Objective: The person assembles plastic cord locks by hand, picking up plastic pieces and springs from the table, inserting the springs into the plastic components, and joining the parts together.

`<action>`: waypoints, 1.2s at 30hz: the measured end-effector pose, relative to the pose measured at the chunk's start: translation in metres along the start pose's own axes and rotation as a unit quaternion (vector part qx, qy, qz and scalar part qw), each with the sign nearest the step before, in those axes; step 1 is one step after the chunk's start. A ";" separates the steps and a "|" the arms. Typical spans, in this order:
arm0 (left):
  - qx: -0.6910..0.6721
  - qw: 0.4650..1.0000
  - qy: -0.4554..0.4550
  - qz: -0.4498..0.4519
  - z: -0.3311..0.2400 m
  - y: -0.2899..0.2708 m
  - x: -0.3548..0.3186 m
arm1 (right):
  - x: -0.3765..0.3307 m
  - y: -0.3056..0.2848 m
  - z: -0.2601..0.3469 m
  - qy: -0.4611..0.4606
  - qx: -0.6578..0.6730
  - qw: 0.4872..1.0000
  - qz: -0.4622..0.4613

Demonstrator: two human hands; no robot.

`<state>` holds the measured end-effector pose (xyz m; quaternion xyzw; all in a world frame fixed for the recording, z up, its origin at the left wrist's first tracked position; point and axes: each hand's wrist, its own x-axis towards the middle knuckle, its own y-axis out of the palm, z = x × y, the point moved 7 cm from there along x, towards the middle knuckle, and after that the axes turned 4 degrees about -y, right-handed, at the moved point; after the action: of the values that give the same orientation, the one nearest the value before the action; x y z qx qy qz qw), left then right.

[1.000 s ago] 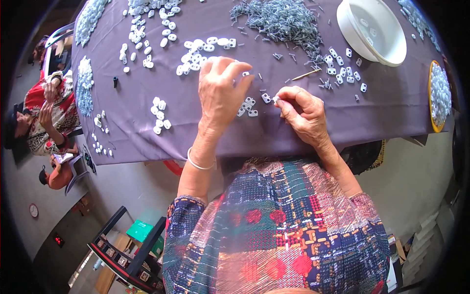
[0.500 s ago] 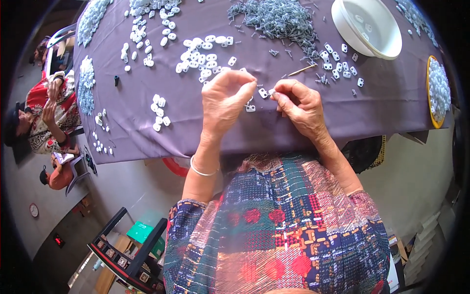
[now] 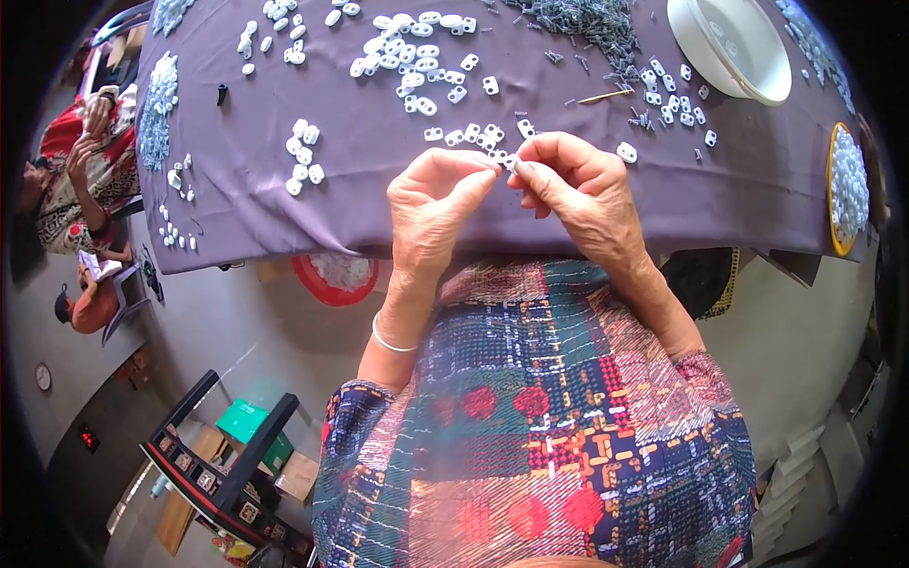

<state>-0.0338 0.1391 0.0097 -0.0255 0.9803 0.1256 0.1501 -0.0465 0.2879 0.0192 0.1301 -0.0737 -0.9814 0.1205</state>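
Note:
My left hand [image 3: 431, 201] and my right hand [image 3: 579, 187] meet fingertip to fingertip just above the near part of the table. Between thumb and forefinger, the right hand pinches a small white plastic piece [image 3: 510, 162] with holes. The left thumb and forefinger are pressed together at its side; whatever tiny thing they hold is too small to make out. Just beyond the fingertips lie several loose white two-holed pieces [image 3: 472, 133]. A larger group of white oval pieces [image 3: 426, 64] is spread farther away, and one single white piece [image 3: 627, 152] rests beside my right hand.
A purple-grey cloth covers the table [image 3: 331, 222]. Small grey pins [image 3: 592, 28] are heaped at the far side, near a thin wooden stick [image 3: 604, 97] and a white tub [image 3: 729, 47]. A yellow-rimmed tray [image 3: 846, 185] stands at the right edge. Other people sit at far left.
My hands have come together, with the left fingertips now touching or nearly touching the piece in the right. The whole view has shifted, so the table appears higher in the picture.

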 end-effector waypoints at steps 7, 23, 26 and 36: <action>0.034 0.999 -0.009 0.011 -0.002 0.003 -0.001 | -0.002 0.001 0.001 -0.007 -0.031 0.999 -0.009; 0.033 0.999 -0.040 0.010 0.006 0.004 0.008 | 0.007 -0.001 -0.010 0.044 0.026 0.999 -0.018; 0.050 0.998 -0.044 0.007 0.009 0.003 0.008 | 0.008 -0.003 -0.011 0.054 0.014 0.998 -0.014; 0.039 0.998 -0.049 -0.015 0.017 0.005 0.006 | 0.006 -0.005 -0.019 0.080 0.051 0.995 -0.024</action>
<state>-0.0349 0.1479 -0.0066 -0.0277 0.9754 0.0862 0.2012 -0.0482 0.2895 -0.0012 0.2157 -0.1109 -0.9655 0.0951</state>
